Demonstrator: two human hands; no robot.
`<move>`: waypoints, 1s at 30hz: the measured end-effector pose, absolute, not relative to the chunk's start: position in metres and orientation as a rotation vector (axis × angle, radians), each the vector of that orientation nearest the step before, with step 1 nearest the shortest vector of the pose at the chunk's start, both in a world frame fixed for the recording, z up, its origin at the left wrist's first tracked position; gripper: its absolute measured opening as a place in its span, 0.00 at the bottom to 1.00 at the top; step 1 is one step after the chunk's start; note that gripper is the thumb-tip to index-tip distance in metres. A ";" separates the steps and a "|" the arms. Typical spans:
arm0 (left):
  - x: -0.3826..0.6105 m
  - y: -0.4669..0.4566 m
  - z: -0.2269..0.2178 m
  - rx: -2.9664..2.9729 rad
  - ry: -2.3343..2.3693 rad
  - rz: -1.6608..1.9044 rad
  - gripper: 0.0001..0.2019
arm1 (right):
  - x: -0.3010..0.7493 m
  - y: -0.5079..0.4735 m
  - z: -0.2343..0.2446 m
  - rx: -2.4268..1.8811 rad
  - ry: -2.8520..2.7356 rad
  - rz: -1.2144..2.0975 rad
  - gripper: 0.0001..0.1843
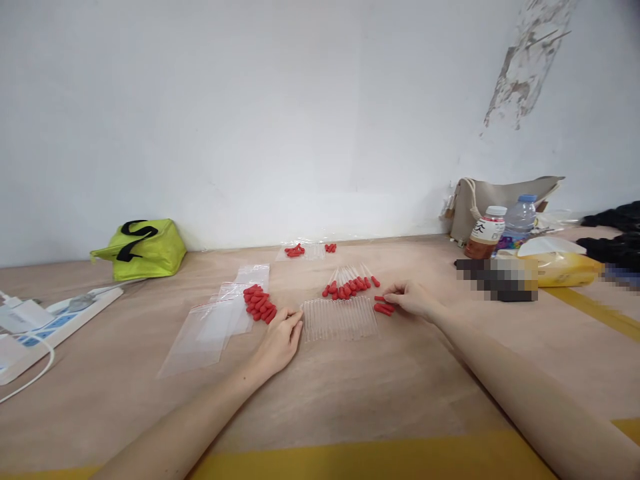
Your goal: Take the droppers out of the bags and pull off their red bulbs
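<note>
"Where are the clear tubes (340, 321) lying?"

"Between the hands, side by side, their long axes running near to far. The left hand (281, 340) is resting right at the row's left end, so it's sitting closer than the right hand (413, 298)."

"And the right?"

"It's bending over the loose red bulbs (384, 309) just right of the row. They're lying roughly left to right, pointing across the tubes."

"Is either hand gripping?"

"The right thumb and fingertips are nearly meeting at the farther bulb; I can't tell if they're pinching it. The left fingers are curling inward, their hold hidden."

"Containers?"

"Flat clear bags (200, 337) are overlapping on the left, beside and partly under a red bulb pile (259, 303). On the far side, a clear packet (314, 252) is apparently holding red-ended pieces, beyond the red-capped tubes (347, 287)."
</note>
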State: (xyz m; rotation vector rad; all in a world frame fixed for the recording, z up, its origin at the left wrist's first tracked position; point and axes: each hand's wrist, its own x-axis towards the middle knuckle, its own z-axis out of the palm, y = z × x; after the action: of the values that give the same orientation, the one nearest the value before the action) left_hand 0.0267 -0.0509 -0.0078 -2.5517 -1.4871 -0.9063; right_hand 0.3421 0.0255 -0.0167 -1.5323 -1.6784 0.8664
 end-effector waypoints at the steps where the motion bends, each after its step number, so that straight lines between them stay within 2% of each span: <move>1: 0.028 -0.051 -0.007 -2.560 -1.504 -0.907 0.13 | 0.342 0.025 -0.016 -1.521 -1.690 0.877 0.11; 11: 0.019 -0.046 -0.011 -2.605 -1.607 -0.945 0.17 | 0.338 0.021 -0.015 -1.501 -1.709 0.872 0.14; 13: 0.014 -0.050 -0.009 -2.697 -1.547 -0.827 0.23 | 0.338 0.023 -0.018 -1.519 -1.668 0.848 0.13; 16: 0.008 -0.056 -0.006 -2.832 -1.468 -0.622 0.40 | 0.338 0.030 -0.020 -1.587 -1.589 0.793 0.14; 17: 0.006 -0.057 -0.005 -2.848 -1.469 -0.583 0.42 | 0.337 0.033 -0.020 -1.617 -1.568 0.771 0.15; 30: 0.008 -0.046 -0.007 -2.857 -1.577 -0.606 0.36 | 0.319 0.074 -0.005 -1.889 -1.577 0.609 0.13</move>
State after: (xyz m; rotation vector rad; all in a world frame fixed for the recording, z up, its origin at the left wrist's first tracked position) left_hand 0.0078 -0.0462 -0.0066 -2.8568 -1.5769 -0.6059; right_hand 0.3194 0.0743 -0.0049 -1.8888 -1.5765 0.6095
